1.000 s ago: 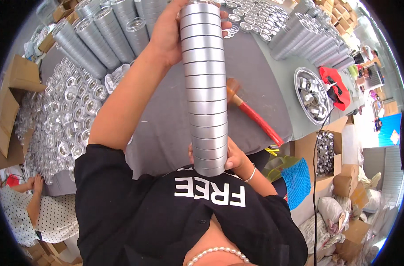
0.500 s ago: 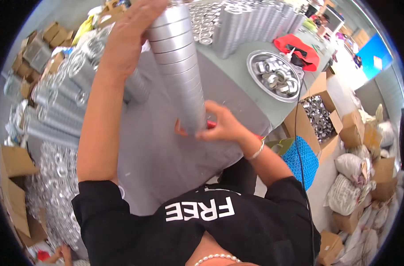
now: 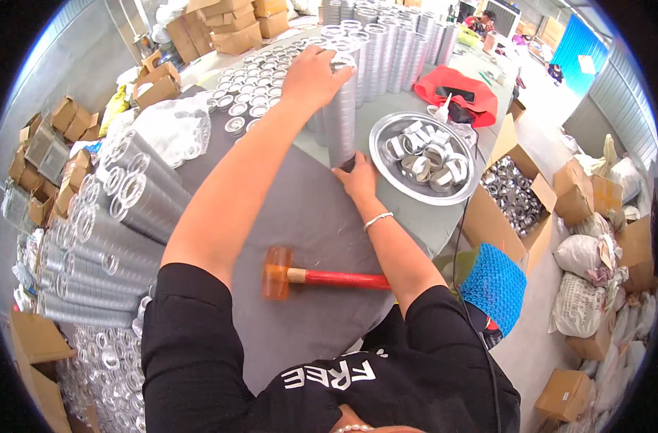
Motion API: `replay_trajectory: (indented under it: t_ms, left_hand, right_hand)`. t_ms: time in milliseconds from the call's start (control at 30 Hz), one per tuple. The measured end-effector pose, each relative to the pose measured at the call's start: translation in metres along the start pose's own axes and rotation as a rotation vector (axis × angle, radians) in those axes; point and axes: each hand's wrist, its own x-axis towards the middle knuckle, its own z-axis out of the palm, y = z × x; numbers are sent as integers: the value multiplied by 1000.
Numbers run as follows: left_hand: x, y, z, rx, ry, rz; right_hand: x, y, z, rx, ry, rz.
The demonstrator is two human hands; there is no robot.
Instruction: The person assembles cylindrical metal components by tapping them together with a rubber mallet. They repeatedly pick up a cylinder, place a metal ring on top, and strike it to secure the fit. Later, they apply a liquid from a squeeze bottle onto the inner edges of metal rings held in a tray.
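Stacked silver rings (image 3: pixel 341 115) form a tall column that stands upright on the grey table (image 3: pixel 300 216), and I have it between both hands. My left hand (image 3: pixel 316 72) lies flat over the top of the column, palm down and fingers spread across the uppermost ring. My right hand (image 3: pixel 356 180) is at the foot of the column, fingers curled against its lowest rings where they meet the table top; a thin bracelet sits on that wrist. Just to the right of the column lies a round metal tray (image 3: pixel 386 166) with loose rings scattered in it, and beyond the tray a red cloth (image 3: pixel 451 101) is bunched up on the table. More upright ring columns (image 3: pixel 386 50) stand in a row behind my left hand. Near my body a mallet (image 3: pixel 321 276) with an orange translucent head and a red handle lies flat on the table, well apart from the column. On my left, long finished stacks (image 3: pixel 119 216) lie on their sides in a heap, with cardboard boxes (image 3: pixel 54 130) past them at the wall
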Motion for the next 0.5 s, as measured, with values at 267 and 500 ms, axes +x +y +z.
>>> replay_trajectory:
  t_ms: [267, 500]
  left_hand:
    - [21, 8, 40, 132, 160, 70]
    - [16, 31, 51, 118, 467, 246]
  right_hand:
    - [28, -12, 6, -4, -7, 141]
    - [29, 3, 7, -264, 304, -56]
